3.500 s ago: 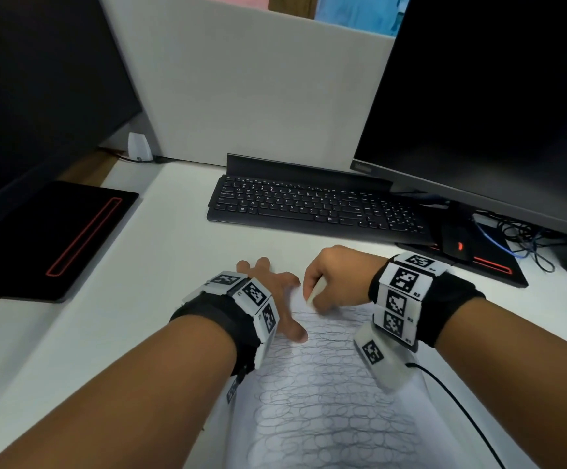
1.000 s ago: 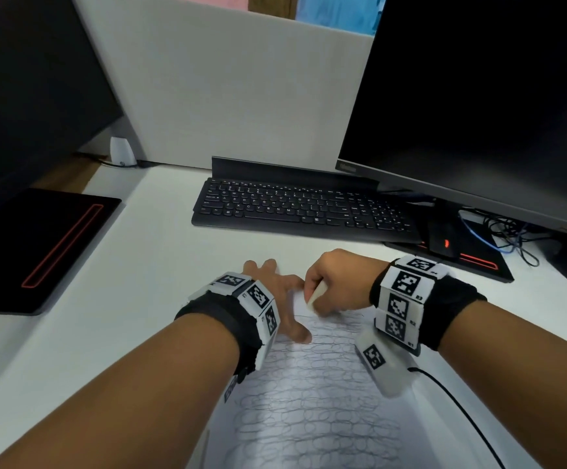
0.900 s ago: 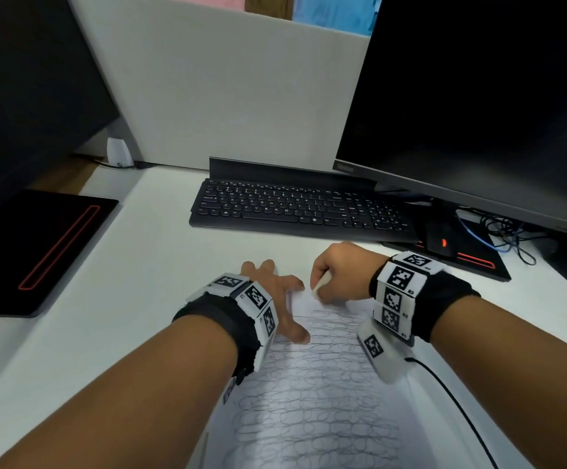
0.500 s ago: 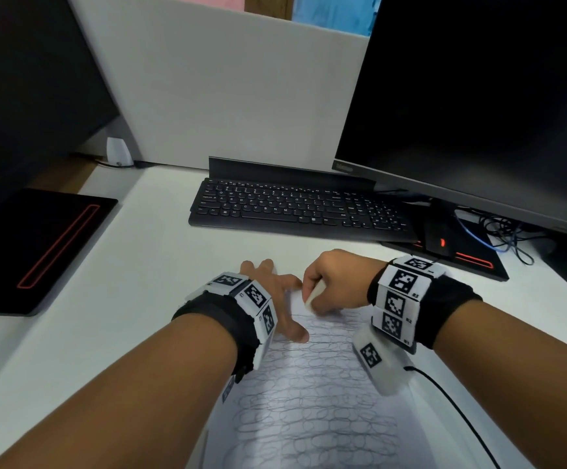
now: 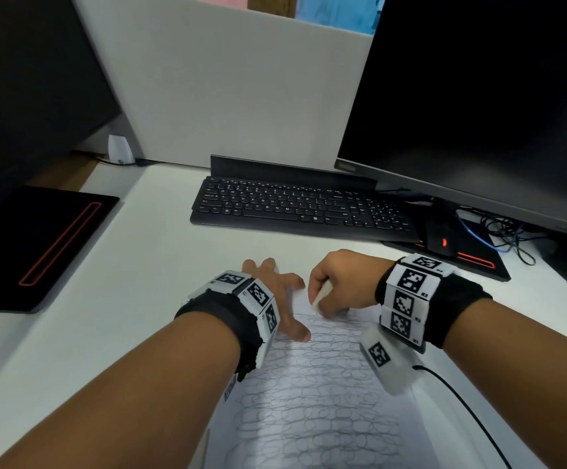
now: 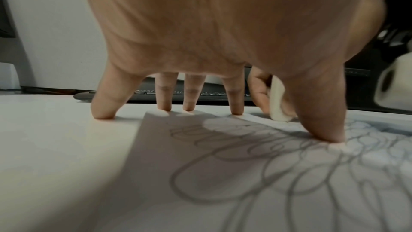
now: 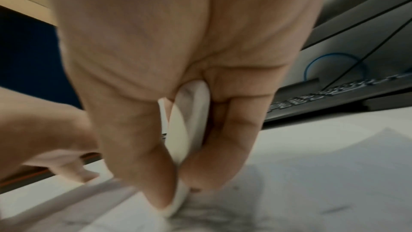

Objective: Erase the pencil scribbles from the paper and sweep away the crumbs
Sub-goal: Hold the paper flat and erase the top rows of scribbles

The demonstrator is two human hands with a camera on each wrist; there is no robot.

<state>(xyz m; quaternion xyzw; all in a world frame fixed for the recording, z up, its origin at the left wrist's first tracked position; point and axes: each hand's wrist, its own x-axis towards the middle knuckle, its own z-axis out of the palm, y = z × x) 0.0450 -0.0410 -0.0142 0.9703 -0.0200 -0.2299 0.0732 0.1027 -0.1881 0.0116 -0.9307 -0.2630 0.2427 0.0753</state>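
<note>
White rounded eraser (image 5: 321, 295) pinched in right hand (image 5: 341, 282) fingers; left hand (image 5: 275, 292) splayed flat on scribbled paper (image 5: 309, 401).

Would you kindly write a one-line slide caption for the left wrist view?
Left hand pins the scribbled paper with spread fingers while the right hand rubs a white eraser beside it.

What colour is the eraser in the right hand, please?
White; the eraser shows best in the right wrist view, pinched in the right hand.
</note>
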